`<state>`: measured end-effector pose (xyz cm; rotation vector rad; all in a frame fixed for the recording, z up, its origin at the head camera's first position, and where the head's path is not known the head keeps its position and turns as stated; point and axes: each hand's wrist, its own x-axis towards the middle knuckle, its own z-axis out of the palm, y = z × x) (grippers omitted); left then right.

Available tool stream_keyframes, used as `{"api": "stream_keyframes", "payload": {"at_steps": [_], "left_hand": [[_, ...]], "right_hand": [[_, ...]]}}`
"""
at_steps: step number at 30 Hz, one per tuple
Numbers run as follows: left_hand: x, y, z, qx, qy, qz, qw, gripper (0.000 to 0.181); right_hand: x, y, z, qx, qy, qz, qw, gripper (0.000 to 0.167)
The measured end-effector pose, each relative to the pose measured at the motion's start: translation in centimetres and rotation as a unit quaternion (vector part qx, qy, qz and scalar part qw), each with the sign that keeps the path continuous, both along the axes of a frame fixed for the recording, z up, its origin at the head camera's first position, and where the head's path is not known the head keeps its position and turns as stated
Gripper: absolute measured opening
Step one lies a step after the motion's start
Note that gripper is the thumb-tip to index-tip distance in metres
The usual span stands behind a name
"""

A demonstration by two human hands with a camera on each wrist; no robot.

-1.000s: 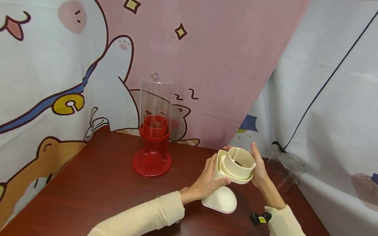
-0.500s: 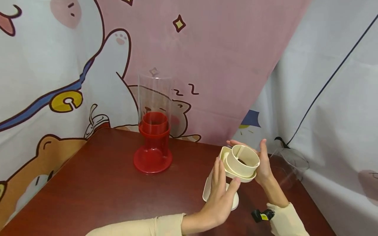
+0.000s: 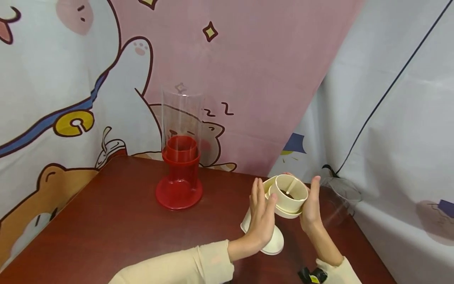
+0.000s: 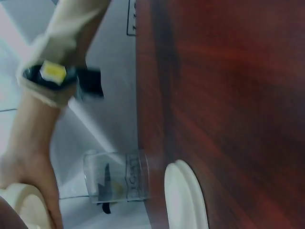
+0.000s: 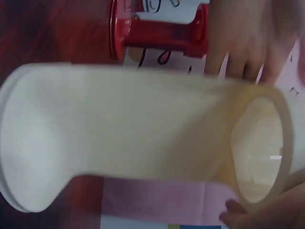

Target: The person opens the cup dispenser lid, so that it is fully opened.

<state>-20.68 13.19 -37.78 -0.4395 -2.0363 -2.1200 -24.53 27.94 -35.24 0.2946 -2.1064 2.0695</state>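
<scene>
A cream plastic stand (image 3: 289, 197) with a round collar on top and a rounded foot sits between both hands in the head view. My left hand (image 3: 261, 221) presses its flat palm and straight fingers to the collar's left side. On the other side my right hand (image 3: 311, 207) lies along the collar, thumb pointing up and fingers partly hidden behind. The right wrist view shows the cream stand's body (image 5: 152, 124) from close by, with left fingers (image 5: 233, 62) above its rim. Whether the foot touches the table cannot be told.
A red stand (image 3: 179, 189) of similar shape bears a clear cylinder (image 3: 181, 118) at the table's back. Another clear cylinder (image 3: 340, 197) lies at the right edge near a black cable (image 3: 390, 90). A printed cloth (image 3: 269, 79) hangs behind the brown table (image 3: 117, 221).
My left hand has let go of its grip on the collar's side and flattened, fingers now upright. The cream stand has turned about its upright axis. My right thumb has stayed raised.
</scene>
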Motion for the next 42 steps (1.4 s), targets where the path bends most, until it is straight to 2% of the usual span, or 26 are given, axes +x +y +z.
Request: {"api": "stream_keyframes", "payload": {"at_steps": [3, 5, 9, 12, 16, 20, 23, 26, 29, 32, 35, 39, 42], "left_hand": [[-1.3, 0.5, -0.1, -0.013, 0.006, 0.020, 0.9997, 0.065], [-2.4, 0.7, -0.3, -0.021, 0.011, 0.021, 0.9995, 0.064], [-4.7, 0.4, -0.7, -0.025, 0.034, -0.020, 0.9989, 0.060], [-5.5, 0.2, -0.9, -0.024, 0.046, -0.045, 0.9976, 0.059], [-5.3, 0.3, -1.0, -0.023, 0.020, -0.041, 0.9987, 0.061], [-4.8, 0.8, -0.5, -0.006, -0.006, -0.011, 0.9999, 0.062], [-4.6, 1.2, -0.3, 0.008, -0.008, 0.009, 0.9999, 0.058], [-4.5, 1.8, -0.3, 0.020, -0.001, 0.016, 0.9997, 0.054], [-4.8, 2.3, -0.2, 0.037, 0.009, 0.023, 0.9990, 0.052], [-5.1, 3.2, 0.0, 0.055, 0.014, 0.029, 0.9980, 0.052], [-5.2, 4.3, 0.0, 0.055, 0.018, 0.032, 0.9978, 0.052], [-5.3, 5.7, -0.5, 0.052, 0.017, 0.029, 0.9981, 0.052], [-5.5, 6.7, -0.9, 0.062, 0.013, 0.038, 0.9972, 0.052]], "right_hand": [[1.2, -0.8, 0.1, -0.005, -0.016, -0.038, 0.9991, 0.100], [2.0, -1.3, 0.2, -0.005, -0.024, -0.049, 0.9985, 0.097], [3.2, -2.2, 0.5, 0.005, -0.016, -0.062, 0.9979, 0.089], [3.6, -2.2, 0.7, 0.009, -0.005, -0.060, 0.9981, 0.083], [3.6, -1.2, 1.1, 0.011, -0.029, -0.055, 0.9980, 0.085], [2.7, -0.6, 0.7, -0.009, -0.054, -0.087, 0.9947, 0.087], [2.0, -1.0, -0.7, -0.035, -0.058, -0.138, 0.9881, 0.077], [1.7, -1.7, -1.9, -0.056, -0.049, -0.203, 0.9763, 0.064], [1.6, -1.8, -2.1, -0.058, -0.025, -0.247, 0.9668, 0.057], [1.3, -1.4, -1.9, -0.060, -0.011, -0.256, 0.9648, 0.054], [1.1, -0.6, -1.7, -0.079, -0.003, -0.261, 0.9621, 0.049], [0.8, 0.8, -2.1, -0.108, 0.006, -0.261, 0.9593, 0.044], [0.5, 1.6, -2.5, -0.121, 0.009, -0.257, 0.9589, 0.043]]}}
